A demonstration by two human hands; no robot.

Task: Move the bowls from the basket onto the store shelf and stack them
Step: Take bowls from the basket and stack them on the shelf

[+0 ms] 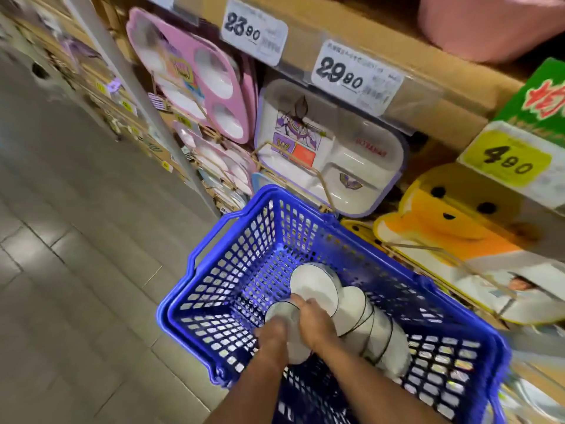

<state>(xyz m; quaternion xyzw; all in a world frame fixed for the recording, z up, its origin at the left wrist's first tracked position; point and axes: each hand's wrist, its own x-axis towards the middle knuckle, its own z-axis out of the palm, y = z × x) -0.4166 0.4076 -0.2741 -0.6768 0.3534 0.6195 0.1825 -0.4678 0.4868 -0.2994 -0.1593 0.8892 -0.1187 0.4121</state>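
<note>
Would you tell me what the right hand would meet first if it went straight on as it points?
Probably the tilted white bowl just beyond the right hand, which grips a smaller bowl. Depth is unclear, so it might pass on to the basket wall.

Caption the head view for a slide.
Left hand and right hand hold a white bowl in the blue basket, beside a nested row of bowls.

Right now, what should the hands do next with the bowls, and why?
Probably lift the held bowl straight up out of the blue basket: the left hand and right hand both grip it, and the nested bowls lie right beside it, easy to knock.
</note>
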